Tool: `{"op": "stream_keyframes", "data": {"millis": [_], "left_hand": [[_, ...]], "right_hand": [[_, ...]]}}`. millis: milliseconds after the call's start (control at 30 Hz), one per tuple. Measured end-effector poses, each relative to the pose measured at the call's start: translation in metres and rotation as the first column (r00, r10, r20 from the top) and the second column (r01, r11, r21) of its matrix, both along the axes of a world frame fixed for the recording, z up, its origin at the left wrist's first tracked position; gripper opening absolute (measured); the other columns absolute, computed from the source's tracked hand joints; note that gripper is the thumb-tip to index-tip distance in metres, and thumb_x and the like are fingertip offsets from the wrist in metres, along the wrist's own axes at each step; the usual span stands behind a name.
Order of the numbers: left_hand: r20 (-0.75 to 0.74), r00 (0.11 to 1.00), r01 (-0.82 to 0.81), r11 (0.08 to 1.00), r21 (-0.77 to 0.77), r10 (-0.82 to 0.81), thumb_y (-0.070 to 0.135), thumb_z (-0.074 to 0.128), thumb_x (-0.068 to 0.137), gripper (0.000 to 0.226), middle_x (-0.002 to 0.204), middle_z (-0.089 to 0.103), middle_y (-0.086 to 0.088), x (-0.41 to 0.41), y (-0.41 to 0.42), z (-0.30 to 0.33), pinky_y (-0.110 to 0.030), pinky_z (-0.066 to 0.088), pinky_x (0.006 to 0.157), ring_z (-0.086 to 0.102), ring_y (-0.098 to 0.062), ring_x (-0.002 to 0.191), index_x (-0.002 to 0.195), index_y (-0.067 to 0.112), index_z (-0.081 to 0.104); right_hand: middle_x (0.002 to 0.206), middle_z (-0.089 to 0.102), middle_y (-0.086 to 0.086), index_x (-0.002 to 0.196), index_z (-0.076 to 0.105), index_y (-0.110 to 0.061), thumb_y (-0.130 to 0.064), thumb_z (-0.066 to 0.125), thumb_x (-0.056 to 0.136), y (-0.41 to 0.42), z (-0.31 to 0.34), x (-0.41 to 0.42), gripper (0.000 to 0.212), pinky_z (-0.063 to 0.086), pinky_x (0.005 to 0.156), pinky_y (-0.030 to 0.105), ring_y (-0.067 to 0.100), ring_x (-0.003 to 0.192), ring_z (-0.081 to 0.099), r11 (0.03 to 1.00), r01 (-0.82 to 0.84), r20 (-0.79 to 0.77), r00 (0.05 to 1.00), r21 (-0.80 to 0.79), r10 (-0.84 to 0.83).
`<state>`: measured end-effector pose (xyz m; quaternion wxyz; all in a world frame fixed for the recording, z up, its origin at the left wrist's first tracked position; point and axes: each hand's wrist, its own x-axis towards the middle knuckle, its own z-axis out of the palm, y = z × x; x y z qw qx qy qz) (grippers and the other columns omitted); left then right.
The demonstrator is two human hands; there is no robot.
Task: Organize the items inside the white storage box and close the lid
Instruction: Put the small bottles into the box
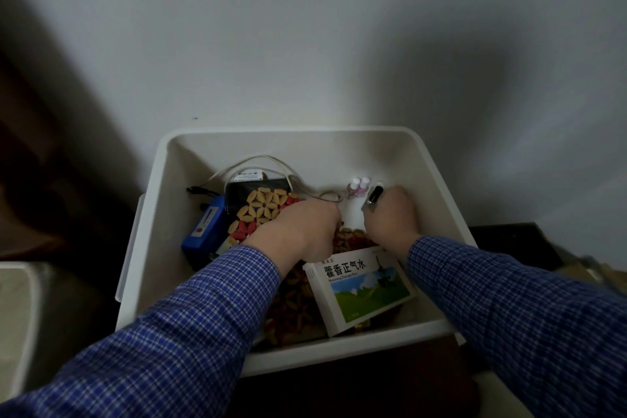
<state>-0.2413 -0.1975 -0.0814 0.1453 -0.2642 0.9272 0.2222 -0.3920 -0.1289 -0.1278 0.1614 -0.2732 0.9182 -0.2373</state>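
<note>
Two hands reach into an open white box [159, 214] that stands against a pale wall [305, 27]. Left hand [302, 231] is curled downward onto a beaded mat [261, 210] of tan and red petals; what it grips cannot be told. Right hand [390, 220] is fisted around a small dark cylinder [375, 195]. Near them lies a white carton [359, 288] with a green picture. A blue pack [203, 231] sits left; two small bottles [359, 187] stand far right.

Both forearms in blue checked sleeves reach forward and down. The left hand [302, 231] is curled, fingers bent downward. The right hand [390, 220] is closed in a fist.
</note>
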Motion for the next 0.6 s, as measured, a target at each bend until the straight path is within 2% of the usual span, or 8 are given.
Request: {"op": "stream_keyframes", "data": {"millis": [67, 167, 233, 333, 400, 467, 533, 600], "left_hand": [[-0.001, 1.0, 0.0, 1.0, 0.002, 0.0, 0.002, 0.059, 0.081, 0.042, 0.119, 0.067, -0.009, 0.0, 0.0, -0.001, -0.04, 0.057, 0.092, 0.063, -0.026, 0.11, 0.121, 0.011, 0.067], [0.0, 1.0, -0.001, 1.0, 0.008, 0.001, 0.002, 0.058, 0.081, 0.042, 0.119, 0.067, -0.009, -0.001, -0.001, -0.001, -0.04, 0.057, 0.091, 0.063, -0.026, 0.109, 0.12, 0.012, 0.067], [0.0, 1.0, 0.001, 1.0, 0.013, -0.001, 0.002, 0.058, 0.08, 0.042, 0.118, 0.067, -0.009, -0.002, -0.002, -0.002, -0.04, 0.057, 0.091, 0.064, -0.026, 0.108, 0.12, 0.012, 0.067], [-0.008, 1.0, -0.002, 1.0, 0.009, 0.002, 0.003, 0.059, 0.08, 0.041, 0.115, 0.068, -0.008, -0.002, -0.002, -0.004, -0.039, 0.058, 0.088, 0.065, -0.025, 0.105, 0.118, 0.012, 0.068], [-0.013, 1.0, -0.004, 1.0, 0.004, 0.004, 0.003, 0.06, 0.08, 0.04, 0.113, 0.068, -0.008, -0.002, -0.002, -0.006, -0.039, 0.059, 0.087, 0.065, -0.025, 0.104, 0.118, 0.012, 0.068], [-0.014, 1.0, -0.005, 1.0, 0.005, 0.005, 0.004, 0.06, 0.08, 0.04, 0.113, 0.068, -0.008, -0.002, -0.002, -0.006, -0.039, 0.059, 0.087, 0.065, -0.025, 0.104, 0.119, 0.011, 0.068], [-0.013, 1.0, -0.002, 1.0, 0.004, 0.002, 0.004, 0.06, 0.08, 0.041, 0.114, 0.067, -0.008, -0.003, -0.002, -0.007, -0.04, 0.059, 0.087, 0.065, -0.025, 0.104, 0.119, 0.011, 0.068], [-0.017, 1.0, 0.004, 1.0, 0.001, -0.004, 0.005, 0.059, 0.08, 0.041, 0.114, 0.067, -0.009, -0.003, -0.002, -0.008, -0.04, 0.059, 0.087, 0.065, -0.026, 0.105, 0.119, 0.011, 0.068]], "right_hand": [[0.101, 0.069, 0.012, 0.102, 0.064, -0.002, -0.015, 0.064, 0.093, -0.003, -0.003, -0.001, 0.015, 0.047, 0.061, 0.025, 0.024, 0.084, 0.065, 0.999, -0.007, -0.003, 1.0, 0.044, 0.008], [0.095, 0.068, 0.01, 0.097, 0.066, -0.006, -0.019, 0.062, 0.095, -0.01, -0.009, 0.0, 0.014, 0.031, 0.045, 0.02, 0.018, 0.07, 0.055, 0.995, 0.024, 0.015, 1.0, 0.092, -0.026], [0.091, 0.066, 0.008, 0.099, 0.067, -0.006, -0.021, 0.063, 0.095, -0.015, -0.012, -0.001, 0.016, 0.036, 0.049, 0.021, 0.018, 0.071, 0.056, 0.991, 0.106, 0.051, 0.993, 0.08, -0.11], [0.097, 0.067, 0.011, 0.097, 0.065, -0.005, -0.018, 0.059, 0.097, -0.024, -0.017, 0.0, 0.014, 0.046, 0.067, 0.027, 0.025, 0.083, 0.064, 0.979, 0.197, 0.083, 0.976, 0.045, -0.2], [0.098, 0.067, 0.012, 0.083, 0.058, -0.009, -0.016, 0.054, 0.1, -0.029, -0.02, 0.0, 0.02, 0.046, 0.071, 0.029, 0.024, 0.083, 0.061, 0.961, 0.277, 0.11, 0.956, -0.021, -0.273], [0.09, 0.065, 0.009, 0.072, 0.051, -0.013, -0.014, 0.052, 0.101, -0.033, -0.021, 0.0, 0.03, 0.044, 0.069, 0.027, 0.024, 0.084, 0.062, 0.943, 0.327, 0.149, 0.937, -0.068, -0.315], [0.079, 0.062, 0.006, 0.073, 0.056, -0.01, -0.01, 0.053, 0.099, -0.037, -0.019, 0.0, 0.027, 0.041, 0.062, 0.023, 0.028, 0.091, 0.067, 0.934, 0.345, 0.194, 0.926, -0.093, -0.322], [0.077, 0.063, 0.009, 0.071, 0.055, -0.009, -0.006, 0.055, 0.097, -0.039, -0.019, 0.0, 0.027, 0.04, 0.058, 0.019, 0.026, 0.081, 0.065, 0.925, 0.358, 0.226, 0.919, -0.127, -0.324]]}}
